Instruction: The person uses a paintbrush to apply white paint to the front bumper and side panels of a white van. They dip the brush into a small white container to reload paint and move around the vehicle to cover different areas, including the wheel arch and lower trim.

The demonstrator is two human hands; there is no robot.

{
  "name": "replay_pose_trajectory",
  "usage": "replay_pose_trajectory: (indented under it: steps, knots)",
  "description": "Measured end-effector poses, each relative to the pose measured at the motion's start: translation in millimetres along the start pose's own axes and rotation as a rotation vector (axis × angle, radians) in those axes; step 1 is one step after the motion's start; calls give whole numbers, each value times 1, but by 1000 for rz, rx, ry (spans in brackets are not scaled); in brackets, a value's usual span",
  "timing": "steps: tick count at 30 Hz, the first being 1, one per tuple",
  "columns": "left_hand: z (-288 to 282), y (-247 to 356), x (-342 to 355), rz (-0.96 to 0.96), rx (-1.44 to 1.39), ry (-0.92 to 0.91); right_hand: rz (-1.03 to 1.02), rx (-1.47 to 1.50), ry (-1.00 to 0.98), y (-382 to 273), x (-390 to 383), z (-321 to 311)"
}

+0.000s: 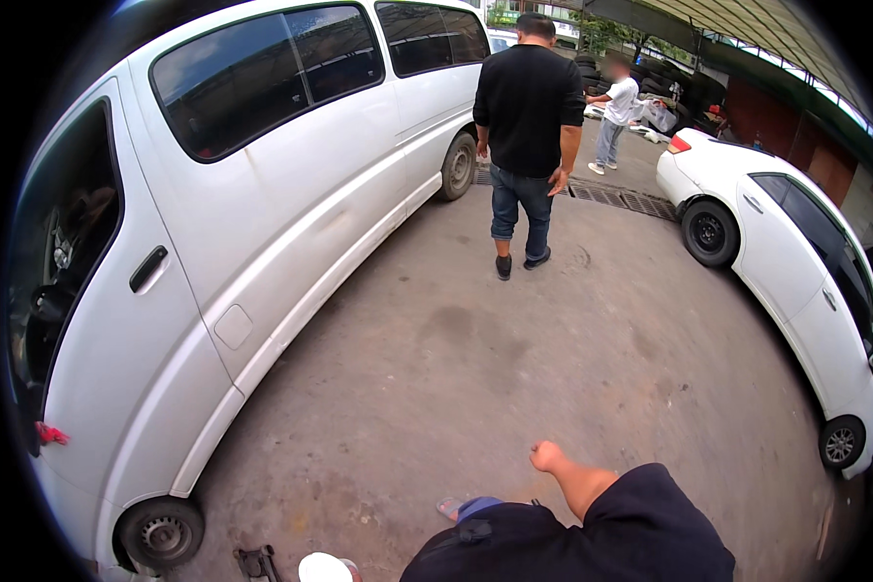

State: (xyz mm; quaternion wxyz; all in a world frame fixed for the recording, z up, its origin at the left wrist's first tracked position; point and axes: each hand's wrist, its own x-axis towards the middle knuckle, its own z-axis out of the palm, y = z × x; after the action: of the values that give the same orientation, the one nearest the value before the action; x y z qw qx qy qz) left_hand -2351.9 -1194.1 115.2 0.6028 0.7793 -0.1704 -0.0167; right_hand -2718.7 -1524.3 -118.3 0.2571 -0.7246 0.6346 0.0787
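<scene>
I am looking down over a dark-sleeved shoulder at a worn grey concrete yard floor (pixel 475 378). My right hand (pixel 547 454) is the only hand in view: it swings out in front of me, curled into a loose fist around nothing, well clear of everything. My left hand is out of sight, so I cannot tell how it is set.

What lies nearest is at the bottom edge. A small dark metal tool (pixel 257 563), perhaps a jack or clamp, sits on the floor just beside the front wheel with a steel rim (pixel 163 532) of the big white van with dark tinted windows (pixel 262 194). Next to that tool is a round white object (pixel 322 568), cut off by the frame, so I cannot say what it is. A sandalled foot (pixel 450 506) peeks out below my torso.

Ahead, a person in a black shirt and blue jeans (pixel 526 126) walks away between the van and a white hatchback car (pixel 795 262) on the right. Another person in a white top (pixel 616 107) stands farther off by stacked tyres.

In my judgement this is a walking moment beside the van. To do it well I would keep my steps off the tool by the wheel, hold a steady line down the open lane, and leave room behind the person in front.
</scene>
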Motion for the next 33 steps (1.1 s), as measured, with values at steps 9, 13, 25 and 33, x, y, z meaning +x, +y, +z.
replay_pose_trajectory:
  steps: [9,13,25,33]
  knots:
    - [-18,-25,5,-2,-52,-51,156,42,20,23,-67,-7]
    - [-24,-33,7,-8,-59,-62,216,39,15,35,-91,-12]
    - [4,-27,18,3,-67,-106,185,40,-11,33,-34,-12]
    - [63,9,21,-19,-39,-95,172,87,-25,34,28,-18]
